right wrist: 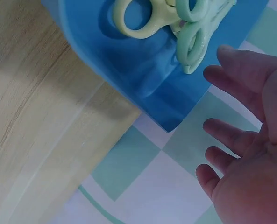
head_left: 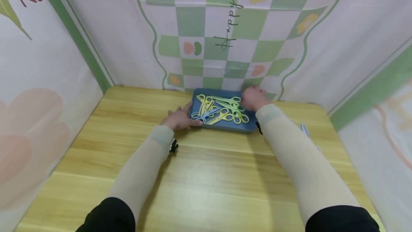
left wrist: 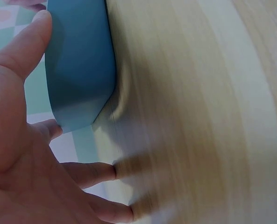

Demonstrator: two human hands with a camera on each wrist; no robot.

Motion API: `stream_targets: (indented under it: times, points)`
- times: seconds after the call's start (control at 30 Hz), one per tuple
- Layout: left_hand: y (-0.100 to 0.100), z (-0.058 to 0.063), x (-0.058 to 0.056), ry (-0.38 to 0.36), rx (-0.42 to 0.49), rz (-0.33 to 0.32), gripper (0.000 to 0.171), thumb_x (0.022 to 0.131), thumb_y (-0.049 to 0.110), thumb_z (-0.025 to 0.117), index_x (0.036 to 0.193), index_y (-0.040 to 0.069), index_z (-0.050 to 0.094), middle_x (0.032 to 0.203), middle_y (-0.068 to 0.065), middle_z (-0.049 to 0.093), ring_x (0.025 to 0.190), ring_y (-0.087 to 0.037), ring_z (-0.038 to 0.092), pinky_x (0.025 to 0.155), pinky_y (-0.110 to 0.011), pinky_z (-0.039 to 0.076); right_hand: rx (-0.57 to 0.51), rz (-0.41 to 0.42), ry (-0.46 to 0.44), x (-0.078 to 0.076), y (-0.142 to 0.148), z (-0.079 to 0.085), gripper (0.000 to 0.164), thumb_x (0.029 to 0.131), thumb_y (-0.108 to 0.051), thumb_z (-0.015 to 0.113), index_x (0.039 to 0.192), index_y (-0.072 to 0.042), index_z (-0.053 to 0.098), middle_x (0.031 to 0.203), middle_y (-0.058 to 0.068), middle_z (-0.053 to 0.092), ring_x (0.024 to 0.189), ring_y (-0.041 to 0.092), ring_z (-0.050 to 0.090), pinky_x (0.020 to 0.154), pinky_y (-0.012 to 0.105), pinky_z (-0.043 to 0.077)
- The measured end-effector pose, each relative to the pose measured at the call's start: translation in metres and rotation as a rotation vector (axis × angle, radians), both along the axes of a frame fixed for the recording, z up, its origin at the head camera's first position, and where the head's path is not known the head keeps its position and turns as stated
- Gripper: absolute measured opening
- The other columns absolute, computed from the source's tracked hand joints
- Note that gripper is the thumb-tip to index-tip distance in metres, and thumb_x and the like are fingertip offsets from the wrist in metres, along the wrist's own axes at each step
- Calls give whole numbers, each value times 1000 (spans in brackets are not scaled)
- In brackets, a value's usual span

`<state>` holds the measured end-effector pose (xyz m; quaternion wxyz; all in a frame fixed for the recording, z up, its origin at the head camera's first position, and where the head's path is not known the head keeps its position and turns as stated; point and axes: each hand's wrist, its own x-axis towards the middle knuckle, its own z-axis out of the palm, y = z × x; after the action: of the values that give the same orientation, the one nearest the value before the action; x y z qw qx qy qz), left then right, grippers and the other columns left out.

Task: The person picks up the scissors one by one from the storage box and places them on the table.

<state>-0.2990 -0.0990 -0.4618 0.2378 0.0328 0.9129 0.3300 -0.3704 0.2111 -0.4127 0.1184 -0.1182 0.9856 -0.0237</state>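
Observation:
A blue tray (head_left: 225,128) stands at the table's back edge, with several toy-like scissors lying in it: yellow scissors (head_left: 222,116), green scissors (head_left: 230,100) and blue scissors (head_left: 202,117). My left hand (head_left: 180,118) is at the tray's left end, fingers spread. In the left wrist view its thumb (left wrist: 33,42) reaches along the rim, and two fingertips rest near the wooden surface. My right hand (head_left: 253,98) is by the tray's back right corner. The right wrist view shows its fingers (right wrist: 229,133) loosely bent, nothing in them, thumb tip beside the green handles (right wrist: 192,44).
The wooden table (head_left: 206,182) reaches back to a checkered cloth wall (head_left: 215,20), with cloth on both sides too. A light blue object (head_left: 304,130) lies to the right, partly hidden behind my right forearm.

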Motion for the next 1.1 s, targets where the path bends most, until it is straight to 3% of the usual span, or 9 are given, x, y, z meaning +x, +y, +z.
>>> stream_targets:
  times: [0.23,0.77,1.1]
  points:
    - [-1,0,1,4,-15,0,108,80,68,70,159,43,2,164,-18,-2,142,-53,-11,107,-73,-3,40,-41,-6,-1,-5,-6,25,94,-22,63,104,-1,72,145,26,44,141,46,18,103,67,21]
    - [0,2,0,-1,-13,5,109,78,69,71,159,43,2,164,-19,-3,140,-56,-12,106,-74,-1,100,-68,2,-2,-5,-13,26,94,-17,56,106,2,69,143,26,44,138,46,22,103,68,22]
    - [-1,3,2,-5,-24,13,108,78,70,70,159,45,3,164,-18,-3,140,-56,-12,105,-75,0,97,-72,-13,-4,-3,-17,24,92,-18,60,104,0,71,151,28,34,144,48,7,106,70,15]
